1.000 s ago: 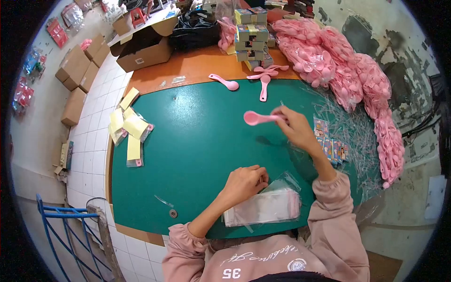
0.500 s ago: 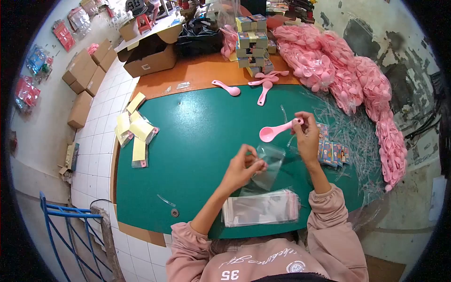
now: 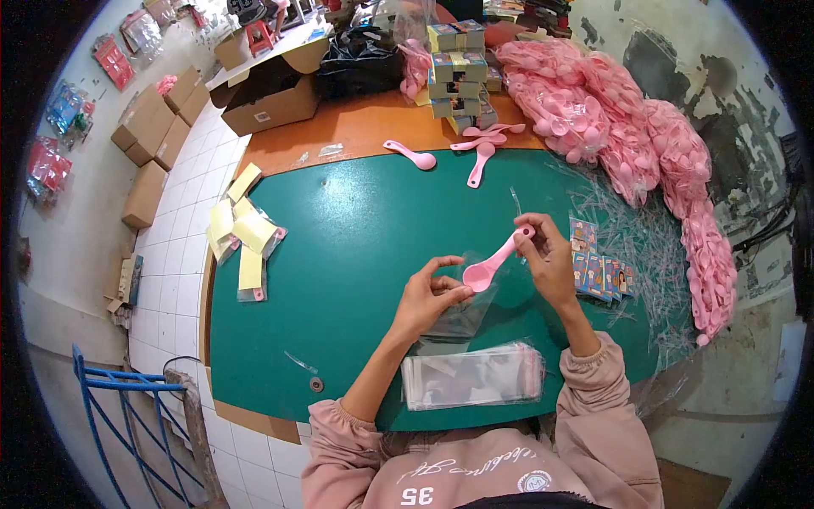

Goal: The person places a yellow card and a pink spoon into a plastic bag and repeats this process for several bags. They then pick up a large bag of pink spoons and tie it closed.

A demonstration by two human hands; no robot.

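The right hand [image 3: 551, 261] pinches the handle end of 1 pink plastic spoon [image 3: 485, 273], its bowl tilted down beside the left thumb. The left hand [image 3: 424, 299] holds 1 clear plastic bag [image 3: 462, 322], thumb and forefinger parted; whether the bowl is inside cannot be told. Below lies 1 pile of clear bags [image 3: 471, 379], too layered to count. To the right, several small picture cards [image 3: 607, 278] overlap on the green surface [image 3: 339, 237]. To the left sit 1 round disc [image 3: 316, 384] and about 5 yellow-card packs [image 3: 253, 229]. Farther out, 1 loose spoon [image 3: 412, 155] lies apart from a cluster of at least 3 spoons [image 3: 481, 163].
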